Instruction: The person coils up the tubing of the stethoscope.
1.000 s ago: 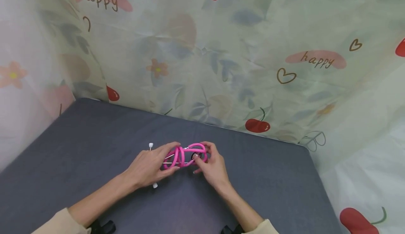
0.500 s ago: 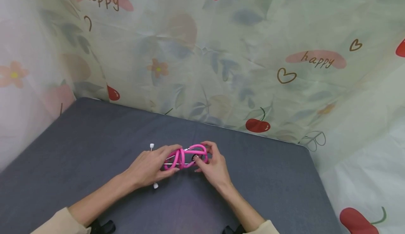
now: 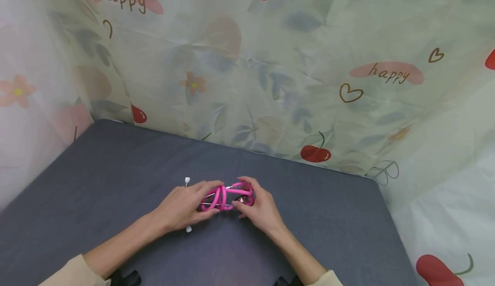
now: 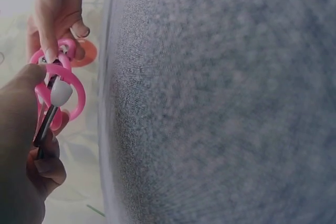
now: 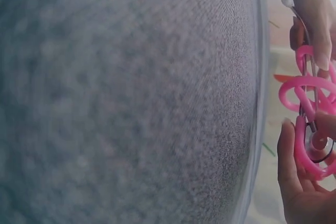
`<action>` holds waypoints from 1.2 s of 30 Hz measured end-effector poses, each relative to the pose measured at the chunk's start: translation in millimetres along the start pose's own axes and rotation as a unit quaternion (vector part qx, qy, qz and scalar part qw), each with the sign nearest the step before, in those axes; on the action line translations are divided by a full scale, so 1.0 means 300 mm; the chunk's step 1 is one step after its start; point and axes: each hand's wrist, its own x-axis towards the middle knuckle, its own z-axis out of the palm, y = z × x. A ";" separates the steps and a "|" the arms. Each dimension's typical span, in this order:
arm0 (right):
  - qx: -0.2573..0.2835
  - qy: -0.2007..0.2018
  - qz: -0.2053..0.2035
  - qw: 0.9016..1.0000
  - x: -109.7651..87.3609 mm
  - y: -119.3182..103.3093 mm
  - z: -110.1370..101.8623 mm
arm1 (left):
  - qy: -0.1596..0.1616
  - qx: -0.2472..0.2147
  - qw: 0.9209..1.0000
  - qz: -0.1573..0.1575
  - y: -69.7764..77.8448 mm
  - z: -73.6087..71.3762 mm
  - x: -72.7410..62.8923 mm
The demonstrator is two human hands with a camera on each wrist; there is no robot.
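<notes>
A stethoscope with looped pink tubing (image 3: pixel 219 199) is held between both hands over the table. On its left side, my left hand (image 3: pixel 178 207) grips the bundled tubing and metal ear tubes, thumb below and fingers above. White ear tips (image 3: pixel 187 180) stick out past that hand on both sides; one white ear tip (image 4: pixel 61 94) shows close up in the left wrist view. At the other end my right hand (image 3: pixel 264 208) pinches the looped tubing by the round chest piece (image 3: pixel 242 199). The right wrist view shows the chest piece (image 5: pixel 317 146) inside a pink loop, partly covered by fingers.
A dark grey cloth-covered table (image 3: pixel 328 217) spreads under the hands. Behind it hangs a printed curtain (image 3: pixel 247 84) with cherries, hearts and lettering, reaching down to the table's back edge. Black straps (image 3: pixel 125 277) sit at the wrists near the cream sleeves.
The stethoscope and both hands have come slightly toward the person. The right hand's fingers have shifted a little left along the loop, and its thumb has moved lower by the chest piece.
</notes>
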 end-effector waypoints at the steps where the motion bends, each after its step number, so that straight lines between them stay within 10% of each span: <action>1: 0.002 -0.003 -0.005 1.000 0.001 0.002 0.000 | -0.003 -0.001 1.000 -0.001 -0.001 0.000 0.000; 23: -0.028 -0.031 -0.031 0.999 0.002 0.024 0.014 | -0.007 0.003 0.999 -0.031 -0.003 0.005 0.009; 36: -0.067 0.049 -0.036 0.996 0.005 0.017 0.018 | -0.002 0.000 1.000 -0.013 0.006 0.005 0.011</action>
